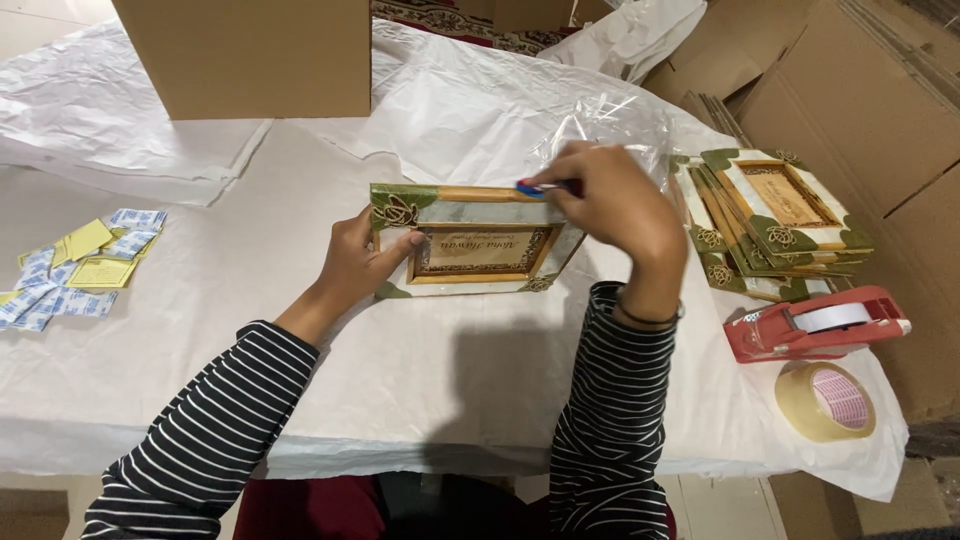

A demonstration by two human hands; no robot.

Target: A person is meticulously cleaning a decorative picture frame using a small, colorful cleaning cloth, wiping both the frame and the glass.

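Striped sleeves (215,420) sit closest to camera, both arms reaching over the paper-covered desk (420,380). Left hand (360,255) fingers curled loosely round the left end of the frame (470,240), thumb on its front face, propping it tilted on its lower edge at mid-desk. Right hand (610,200) fingers pinched tight on a small blue-and-red tool (535,189), tip touching the frame's top rail; exact kind too small to tell. Clear plastic film (610,130) bunched just behind the right hand. Risk: frame is only steadied at one end, so pressure from the tool could tip or slide it; a slip could also scratch the rail or nick the left thumb. Frame stack (770,220) to the right, same green corners. Red tape dispenser (815,325) near it, tape roll (828,402) just in front at desk edge. Small flat packets (85,265), yellow and blue-white squares, scattered far left. Brown carton (245,55) upright at back left; flattened cardboard (860,100) leaning far right.
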